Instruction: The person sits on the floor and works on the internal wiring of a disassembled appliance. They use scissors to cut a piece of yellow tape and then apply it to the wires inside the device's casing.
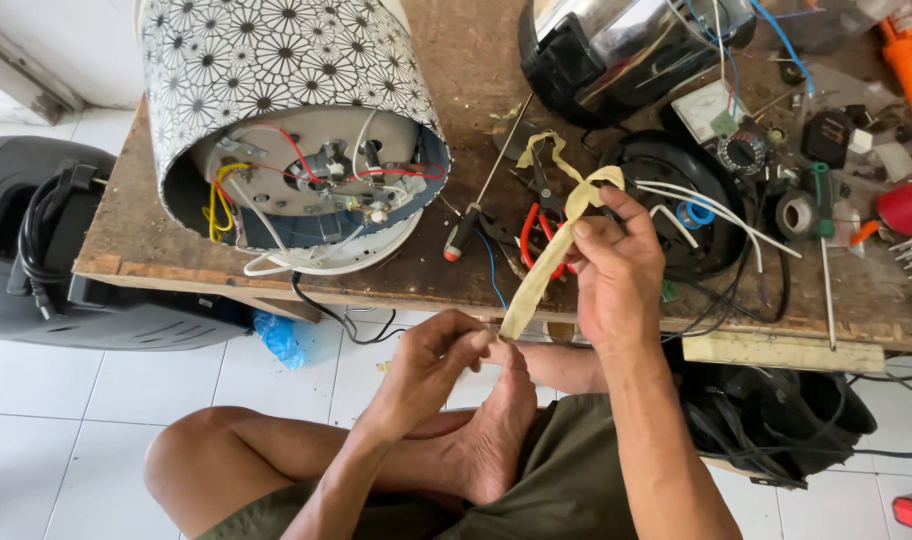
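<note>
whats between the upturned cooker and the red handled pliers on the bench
In the head view, a screwdriver lies between the cooker and the pliers, on bare wood.

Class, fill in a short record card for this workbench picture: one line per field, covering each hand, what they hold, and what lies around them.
Left hand: left hand pinches the lower end of the yellowish strip
Right hand: right hand holds the strip's upper part, looped over the fingers
Strip: stretched between both hands, tail flopping behind
Bench: wooden bench, worn surface
Appliance: patterned cooker body on its side, wiring exposed
Tools: screwdriver; red-handled pliers
Also: black base with white wires
</note>
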